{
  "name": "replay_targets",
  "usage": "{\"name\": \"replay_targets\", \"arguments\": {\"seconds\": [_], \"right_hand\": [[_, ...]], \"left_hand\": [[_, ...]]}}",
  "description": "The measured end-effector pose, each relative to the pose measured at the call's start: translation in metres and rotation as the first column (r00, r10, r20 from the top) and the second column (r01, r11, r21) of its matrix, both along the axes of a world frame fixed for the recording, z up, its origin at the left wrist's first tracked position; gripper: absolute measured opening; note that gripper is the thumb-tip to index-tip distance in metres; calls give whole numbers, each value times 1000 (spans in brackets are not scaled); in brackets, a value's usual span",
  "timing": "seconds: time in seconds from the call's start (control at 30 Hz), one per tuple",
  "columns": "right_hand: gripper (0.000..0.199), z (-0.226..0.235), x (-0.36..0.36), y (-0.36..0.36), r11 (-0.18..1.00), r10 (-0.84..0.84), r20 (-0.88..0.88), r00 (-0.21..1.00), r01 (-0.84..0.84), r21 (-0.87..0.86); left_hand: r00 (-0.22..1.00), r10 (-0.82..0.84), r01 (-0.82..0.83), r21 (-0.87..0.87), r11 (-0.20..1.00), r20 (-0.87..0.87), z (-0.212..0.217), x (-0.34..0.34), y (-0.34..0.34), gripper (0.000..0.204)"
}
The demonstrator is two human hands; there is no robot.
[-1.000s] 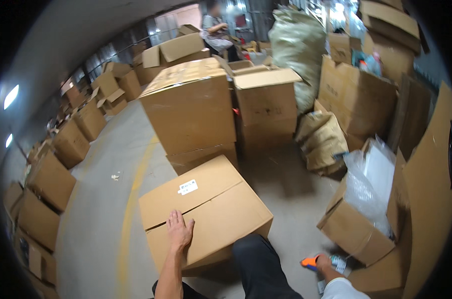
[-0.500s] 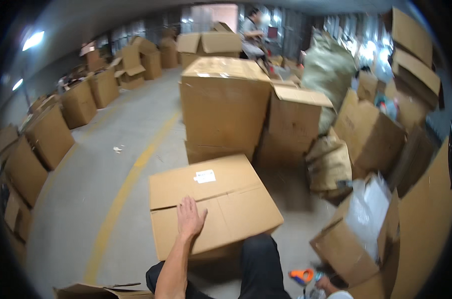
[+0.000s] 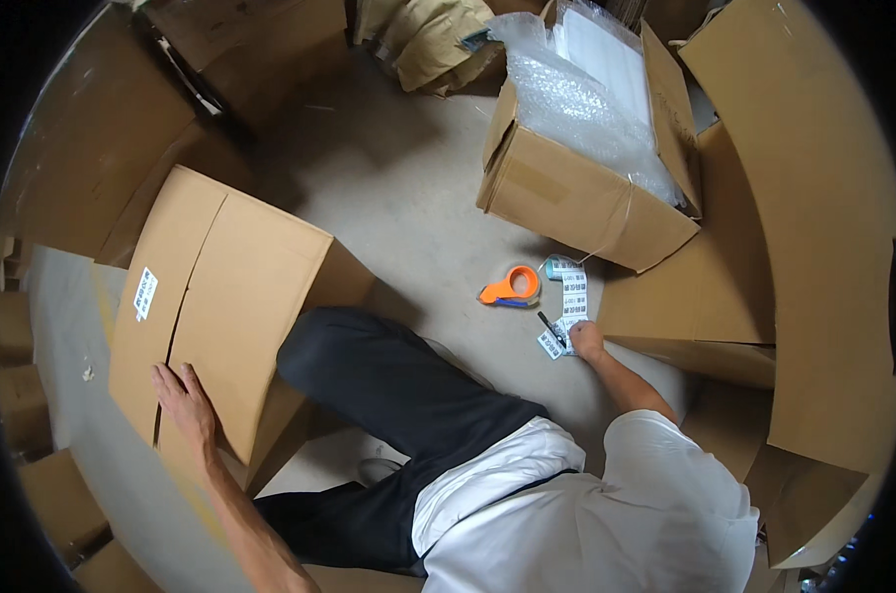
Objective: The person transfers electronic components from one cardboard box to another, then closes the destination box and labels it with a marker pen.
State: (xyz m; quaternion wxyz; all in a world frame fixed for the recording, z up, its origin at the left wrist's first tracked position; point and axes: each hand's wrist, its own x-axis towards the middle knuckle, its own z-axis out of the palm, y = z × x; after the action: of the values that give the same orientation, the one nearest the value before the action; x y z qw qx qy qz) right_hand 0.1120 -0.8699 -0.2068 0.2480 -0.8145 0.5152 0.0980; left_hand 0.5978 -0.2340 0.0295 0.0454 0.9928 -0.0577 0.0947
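Note:
A closed cardboard box with a white label stands at the left, against my knee. My left hand lies on its top beside the flap seam, fingers stretched out. On the floor at the right, my right hand has its fingers curled down at a strip of printed labels. A black pen lies across the labels by those fingertips. Whether the fingers pinch the strip or the pen is hidden. An orange tape dispenser sits just left of the strip.
Beyond the labels stands an open carton stuffed with bubble wrap. Large cardboard walls the right side. Big boxes rise at the far left, and a crumpled tan sack lies at the back. More boxes line the left edge.
My view has swung down and to the right, so the box now appears further left. My left hand still rests on it. My right hand has come fully into view at the labels.

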Motion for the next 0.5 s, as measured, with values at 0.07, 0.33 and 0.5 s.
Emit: {"name": "replay_targets", "arguments": {"seconds": [0.07,0.33,0.5], "right_hand": [[22,-9,25,34,999,43,38,998,-44,22],[12,-52,61,50,992,115,-171,978,-121,-22],[22,-19,78,38,970,228,-238,944,-241,-26]], "left_hand": [[999,33,-33,29,999,5,26,-12,16,67],[993,104,-108,-78,991,-55,29,-34,-13,69],[995,97,-98,-119,988,-10,44,-39,-24,69]]}}
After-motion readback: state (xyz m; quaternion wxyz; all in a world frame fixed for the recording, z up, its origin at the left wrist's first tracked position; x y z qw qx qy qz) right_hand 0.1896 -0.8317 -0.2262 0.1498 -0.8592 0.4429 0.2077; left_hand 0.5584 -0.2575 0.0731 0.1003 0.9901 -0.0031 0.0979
